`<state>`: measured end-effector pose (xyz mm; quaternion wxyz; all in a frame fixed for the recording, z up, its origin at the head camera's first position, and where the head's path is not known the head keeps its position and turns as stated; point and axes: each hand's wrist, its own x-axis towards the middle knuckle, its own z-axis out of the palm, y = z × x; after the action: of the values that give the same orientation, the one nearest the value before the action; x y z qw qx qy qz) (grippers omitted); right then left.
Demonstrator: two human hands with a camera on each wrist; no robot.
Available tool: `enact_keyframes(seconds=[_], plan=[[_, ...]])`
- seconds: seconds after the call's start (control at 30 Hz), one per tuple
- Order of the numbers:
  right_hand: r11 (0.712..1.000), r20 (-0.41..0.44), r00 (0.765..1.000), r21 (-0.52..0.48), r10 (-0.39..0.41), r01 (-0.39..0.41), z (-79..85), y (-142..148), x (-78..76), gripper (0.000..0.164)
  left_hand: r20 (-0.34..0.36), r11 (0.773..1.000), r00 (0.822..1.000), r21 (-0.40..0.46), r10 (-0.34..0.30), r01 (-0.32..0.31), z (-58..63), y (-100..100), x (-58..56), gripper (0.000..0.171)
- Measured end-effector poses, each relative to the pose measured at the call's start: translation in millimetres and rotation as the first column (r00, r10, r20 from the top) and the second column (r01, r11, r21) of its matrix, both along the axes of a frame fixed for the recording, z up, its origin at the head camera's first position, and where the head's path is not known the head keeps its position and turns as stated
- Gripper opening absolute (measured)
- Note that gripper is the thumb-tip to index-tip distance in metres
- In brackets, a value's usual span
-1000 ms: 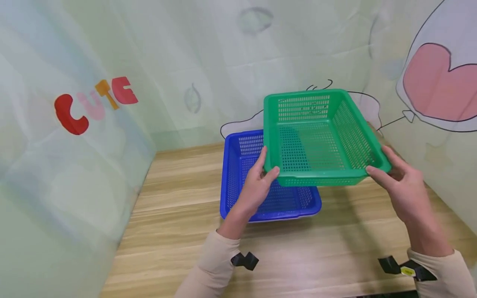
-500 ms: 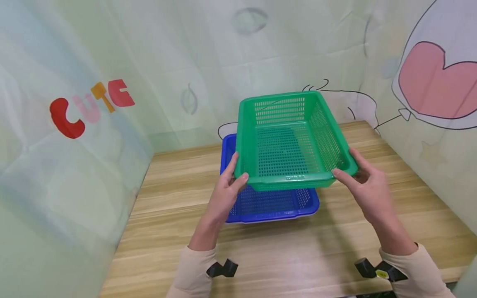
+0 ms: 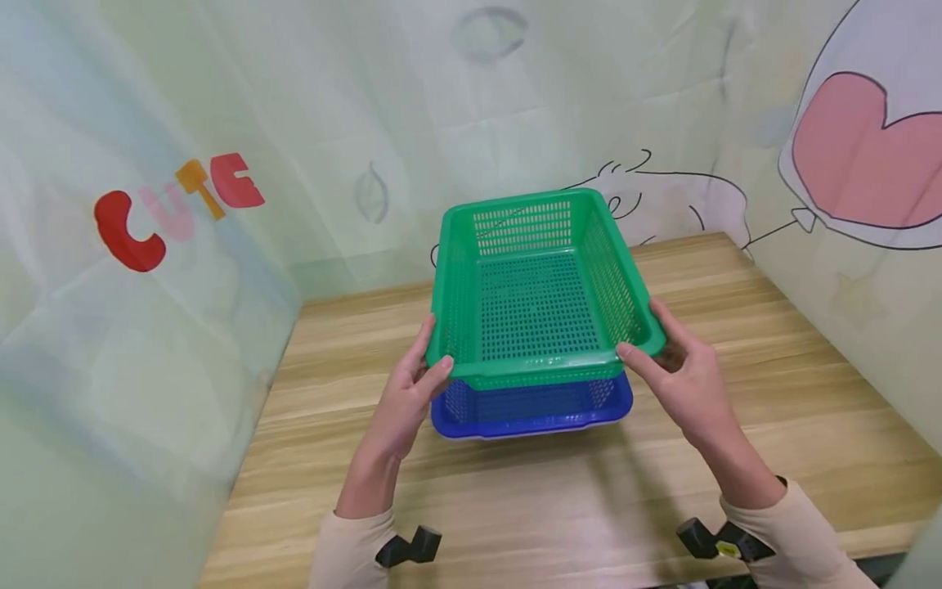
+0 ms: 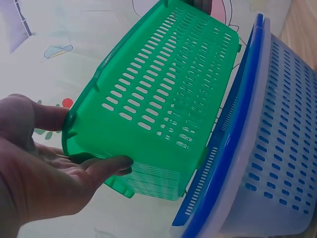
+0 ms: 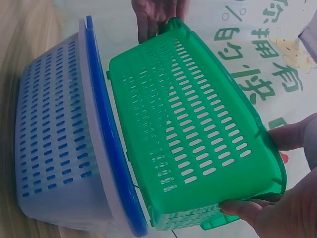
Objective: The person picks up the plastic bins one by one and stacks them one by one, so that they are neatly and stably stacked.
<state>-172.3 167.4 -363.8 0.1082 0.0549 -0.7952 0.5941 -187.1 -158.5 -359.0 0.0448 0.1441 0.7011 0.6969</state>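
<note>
A green plastic basket (image 3: 533, 307) with slotted walls is held up between both hands, tilted so its inside faces me. My left hand (image 3: 397, 409) grips its near left corner, thumb over the rim and fingers along the outside. The near right corner is pinched the same way by my right hand (image 3: 684, 384). Below it stands a blue basket (image 3: 530, 424), mostly hidden behind the green one from above. Both wrist views show the blue basket sitting inside a whitish basket (image 4: 282, 208), with the green base close over the blue rim.
The baskets stand on a wood-grain table (image 3: 331, 409). Pale printed curtains (image 3: 353, 123) rise behind it and along both sides, with coloured letters on the left and a pink heart on the right.
Both hands have carried the green basket to the left and slightly down, from the right of the blue basket to directly over it. The blue basket has stayed in place.
</note>
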Motion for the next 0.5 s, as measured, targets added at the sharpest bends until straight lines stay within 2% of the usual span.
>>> enact_keyframes(seconds=[0.17, 0.33, 0.5], plan=[[0.999, 0.046, 0.999, 0.024, -0.022, 0.021, -0.1, -1.2, 1.6, 0.085, 0.016, 1.000, 1.000, 0.016, -0.006, 0.006, -2.3, -1.1, 1.6, 0.072], [1.000, 0.022, 1.000, 0.013, -0.012, 0.011, -3.5, -3.4, 1.3, 0.080, 0.046, 1.000, 0.999, 0.022, 0.012, -0.013, -5.3, -3.7, 4.7, 0.078], [1.000, -0.001, 1.000, -0.008, 0.008, -0.008, -8.7, -4.0, 0.4, 0.075, -0.003, 0.999, 1.000, 0.041, -0.014, 0.015, -9.0, -5.5, 6.4, 0.068]])
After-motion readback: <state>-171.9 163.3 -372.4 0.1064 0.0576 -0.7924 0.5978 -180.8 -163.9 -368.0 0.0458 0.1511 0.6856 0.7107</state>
